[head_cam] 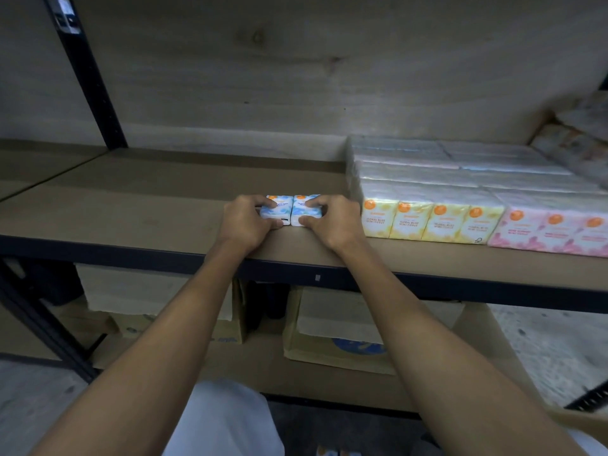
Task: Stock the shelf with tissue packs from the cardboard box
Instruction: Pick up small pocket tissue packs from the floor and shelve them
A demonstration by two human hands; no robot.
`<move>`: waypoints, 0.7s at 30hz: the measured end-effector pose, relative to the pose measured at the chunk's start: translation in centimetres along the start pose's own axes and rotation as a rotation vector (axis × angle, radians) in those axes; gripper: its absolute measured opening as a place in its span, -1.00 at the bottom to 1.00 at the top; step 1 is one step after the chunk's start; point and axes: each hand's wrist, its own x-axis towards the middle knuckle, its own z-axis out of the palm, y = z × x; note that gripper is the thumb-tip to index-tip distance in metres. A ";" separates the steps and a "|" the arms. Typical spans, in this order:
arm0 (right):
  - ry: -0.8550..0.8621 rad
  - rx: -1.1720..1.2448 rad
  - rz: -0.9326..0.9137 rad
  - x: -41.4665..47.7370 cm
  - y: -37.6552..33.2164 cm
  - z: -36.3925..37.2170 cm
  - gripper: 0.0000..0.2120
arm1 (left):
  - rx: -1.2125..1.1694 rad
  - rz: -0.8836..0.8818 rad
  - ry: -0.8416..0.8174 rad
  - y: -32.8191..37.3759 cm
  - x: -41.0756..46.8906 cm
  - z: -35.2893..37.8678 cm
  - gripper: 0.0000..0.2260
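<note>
Two blue-and-white tissue packs stand side by side on the brown shelf board (138, 205), near its front edge. My left hand (245, 222) grips the left blue pack (278, 210). Around the right blue pack (304, 209) my right hand (332, 220) is closed. Just to the right stand rows of yellow tissue packs (431, 218) and pink tissue packs (552, 228), with more rows behind them. At the bottom edge a corner of another pack (332, 451) shows; the cardboard box it came from is hidden.
A black upright post (88, 77) rises at the back left. Below the shelf's dark front rail (98, 250) sit cardboard boxes (339, 337) on the lower shelf. More wrapped packs (579, 136) are piled at the far right. The board left of my hands is bare.
</note>
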 end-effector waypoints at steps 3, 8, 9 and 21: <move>-0.001 0.007 0.001 0.7 0.1 0.2 -0.61 | 0.007 0.007 -0.008 0.0 0.9 0.1 -0.64; -0.010 0.016 0.001 1.9 0.2 0.6 -0.59 | 0.043 0.036 0.001 0.1 2.2 -0.1 -0.63; -0.013 0.016 0.000 2.1 0.3 0.7 -0.58 | 0.051 0.038 0.001 0.1 2.5 -0.1 -0.63; 0.008 0.031 -0.017 3.7 0.7 1.9 -0.60 | 0.034 0.047 0.009 -0.9 3.7 0.3 -0.66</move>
